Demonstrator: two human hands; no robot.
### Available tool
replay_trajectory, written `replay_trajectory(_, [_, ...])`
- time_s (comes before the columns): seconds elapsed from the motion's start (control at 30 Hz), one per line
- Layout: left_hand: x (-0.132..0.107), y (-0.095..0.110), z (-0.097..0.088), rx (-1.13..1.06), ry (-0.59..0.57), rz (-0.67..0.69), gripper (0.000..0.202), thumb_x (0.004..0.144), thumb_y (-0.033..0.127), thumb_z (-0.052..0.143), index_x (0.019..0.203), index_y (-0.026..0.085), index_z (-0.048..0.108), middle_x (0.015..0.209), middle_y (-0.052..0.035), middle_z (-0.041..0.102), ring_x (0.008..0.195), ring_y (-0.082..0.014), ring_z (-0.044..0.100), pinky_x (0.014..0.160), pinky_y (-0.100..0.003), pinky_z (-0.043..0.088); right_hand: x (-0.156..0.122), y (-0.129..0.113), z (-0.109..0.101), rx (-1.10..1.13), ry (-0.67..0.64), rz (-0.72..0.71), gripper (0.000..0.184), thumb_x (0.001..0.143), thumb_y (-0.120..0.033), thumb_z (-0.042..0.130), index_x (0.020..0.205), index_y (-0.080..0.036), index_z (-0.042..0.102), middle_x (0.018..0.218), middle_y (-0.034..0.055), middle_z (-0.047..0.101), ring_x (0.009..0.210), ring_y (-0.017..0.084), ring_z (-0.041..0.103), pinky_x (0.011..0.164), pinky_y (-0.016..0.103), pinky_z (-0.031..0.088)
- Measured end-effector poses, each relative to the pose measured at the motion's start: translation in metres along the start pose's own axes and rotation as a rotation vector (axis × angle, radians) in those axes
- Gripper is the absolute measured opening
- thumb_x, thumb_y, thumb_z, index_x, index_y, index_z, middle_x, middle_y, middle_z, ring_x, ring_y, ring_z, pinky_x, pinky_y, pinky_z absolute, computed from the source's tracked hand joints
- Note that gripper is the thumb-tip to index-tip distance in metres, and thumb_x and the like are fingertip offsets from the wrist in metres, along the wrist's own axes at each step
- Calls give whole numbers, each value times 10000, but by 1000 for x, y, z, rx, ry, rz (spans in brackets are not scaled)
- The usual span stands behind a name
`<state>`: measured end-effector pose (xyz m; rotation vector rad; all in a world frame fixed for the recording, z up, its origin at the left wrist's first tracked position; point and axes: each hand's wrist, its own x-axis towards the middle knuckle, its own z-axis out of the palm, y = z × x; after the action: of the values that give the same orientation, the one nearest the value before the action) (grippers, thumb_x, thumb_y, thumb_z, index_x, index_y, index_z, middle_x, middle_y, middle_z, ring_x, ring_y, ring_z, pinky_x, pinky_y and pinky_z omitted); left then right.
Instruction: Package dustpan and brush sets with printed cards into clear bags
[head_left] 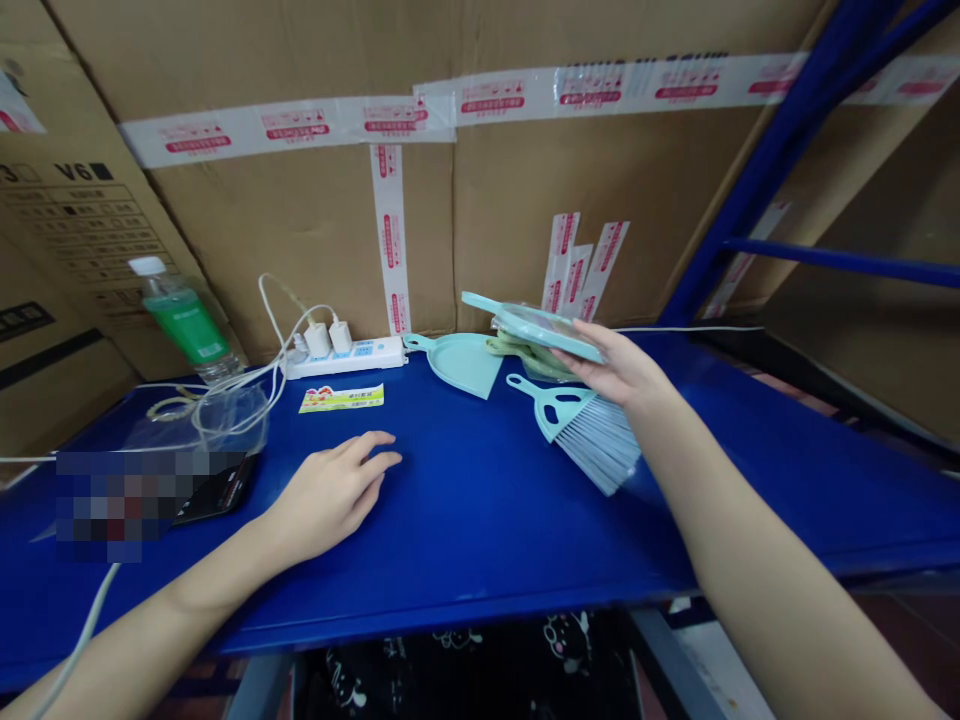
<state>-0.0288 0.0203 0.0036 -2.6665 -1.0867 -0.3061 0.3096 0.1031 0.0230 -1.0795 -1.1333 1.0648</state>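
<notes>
My right hand [619, 365] grips the end of a flat light-teal thing with a handle [540, 325], raised above the table and seen nearly edge-on; its kind is unclear. Below it lies a teal hand brush [577, 425] with grey bristles, partly behind my wrist. A green item in clear plastic [536, 355] shows behind the held thing. To the left of that, a teal dustpan [461, 362] lies by the cardboard. My left hand [337, 495] rests on the blue table [465, 520], fingers loosely bent and apart, holding nothing.
A white power strip [349, 358] with plugged-in chargers stands at the back, near a yellow-green label [341, 398]. On the left are a green-labelled bottle [187, 320], loose white cables and a black flat object [217, 490]. Cardboard boxes [300, 220] wall the back; a blue frame [750, 190] rises right.
</notes>
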Motion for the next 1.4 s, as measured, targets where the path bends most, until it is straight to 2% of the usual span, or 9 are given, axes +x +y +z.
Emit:
replay_trajectory(0.13, [0,0,0,7,-16,9,337,912,154,318,1076,188,611,1150,-91,620,977,-203,638,777,-340,570,-1,-1,1,12,85,57,120,693,-248,666,779,-208,594,1022,105,658,1162,267,536,937,383,524])
replay_trajectory(0.3, [1,1,0,3,-39,-12,345,914,168,313,1072,205,617,1154,-82,619,976,-197,636,780,-336,568,4,0,-5,-78,216,33,115,653,-184,699,670,-201,587,781,71,679,929,249,652,774,362,586])
replay_trajectory(0.43, [1,1,0,-5,-42,-14,353,913,170,307,1073,203,620,1159,-84,619,978,-201,636,777,-342,569,9,3,-15,-228,276,-73,136,697,-291,688,671,-198,593,679,46,658,805,234,662,673,348,573])
replay_trajectory(0.53, [1,1,0,0,-46,-14,351,911,169,310,1071,205,621,1162,-83,619,985,-202,634,773,-338,570,10,2,-21,-446,346,-141,242,757,-415,615,654,-196,606,653,44,643,833,258,642,714,379,538])
replay_trajectory(0.7, [2,0,1,8,-50,-5,345,905,160,317,1061,200,623,1159,-84,621,988,-202,636,773,-334,570,7,2,-20,-932,410,-120,429,786,-564,523,623,-187,650,903,137,658,1063,392,541,907,543,402])
replay_trajectory(0.83, [2,1,0,19,-46,13,330,905,154,332,1056,195,622,1152,-87,623,976,-205,642,762,-333,571,2,7,-16,-1059,276,-131,498,706,-659,582,843,-198,709,1162,183,589,1176,482,406,900,677,308])
replay_trajectory(0.93, [2,1,0,20,-41,19,320,904,144,341,1053,184,621,1152,-94,622,973,-213,645,743,-336,573,-1,8,-15,-1140,175,-211,482,742,-579,593,1022,-199,692,1186,185,584,1181,485,390,902,695,281])
replay_trajectory(1.07, [2,1,-1,25,-48,21,316,904,141,348,1056,193,620,1151,-86,624,968,-205,646,741,-324,571,-3,1,-14,-1282,106,-295,426,841,-342,492,1228,-205,606,1114,174,644,1068,412,523,883,595,369])
replay_trajectory(1.4, [1,0,1,32,-32,30,311,907,147,355,1048,192,628,1141,-78,627,956,-193,650,736,-309,571,9,15,-31,-1413,195,-415,463,712,-128,449,1127,-220,631,1011,87,708,914,297,642,749,394,498])
